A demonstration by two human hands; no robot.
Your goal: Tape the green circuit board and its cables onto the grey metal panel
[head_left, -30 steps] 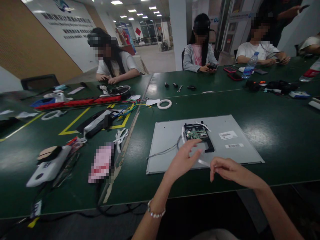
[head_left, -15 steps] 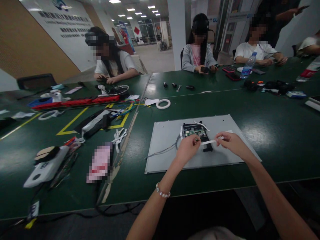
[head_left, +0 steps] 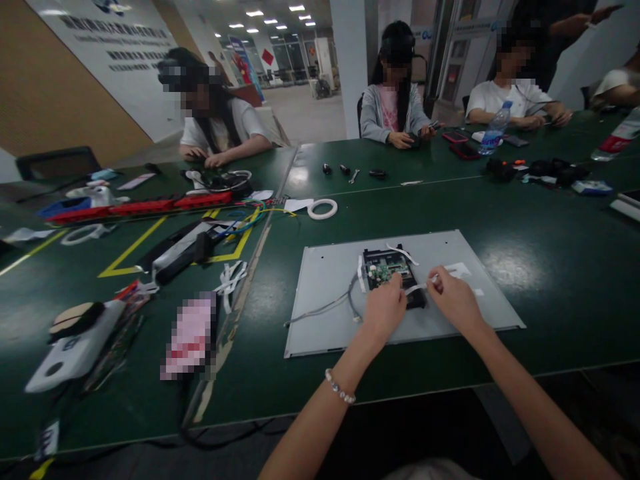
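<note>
A strip of white tape [head_left: 416, 289] spans the gap between my two hands. My right hand [head_left: 456, 298] pinches its right end. At the other end, my left hand [head_left: 385, 309] is closed with its fingertips on the tape, against the black frame; its thumb is partly hidden. Inside this black frame [head_left: 420, 300] lies a green circuit board [head_left: 381, 272], the lower part covered by my left hand. Other white tape pieces [head_left: 361, 270] stick at the frame's left and top edges. Beneath everything is a flat grey panel [head_left: 320, 293], with a grey cable [head_left: 320, 309] running off leftward.
A roll of white tape [head_left: 323, 209] lies behind the panel, near a small wrench [head_left: 355, 176]. To the left are tangled white strips [head_left: 233, 280], a red power strip [head_left: 145, 208] and a white device [head_left: 75, 347]. A water bottle [head_left: 495, 130] stands back right; several people sit opposite.
My left hand has moved down onto the frame, its index finger now against the frame's lower part. The tape has shifted slightly with it. My right hand keeps its pinch, turned slightly.
</note>
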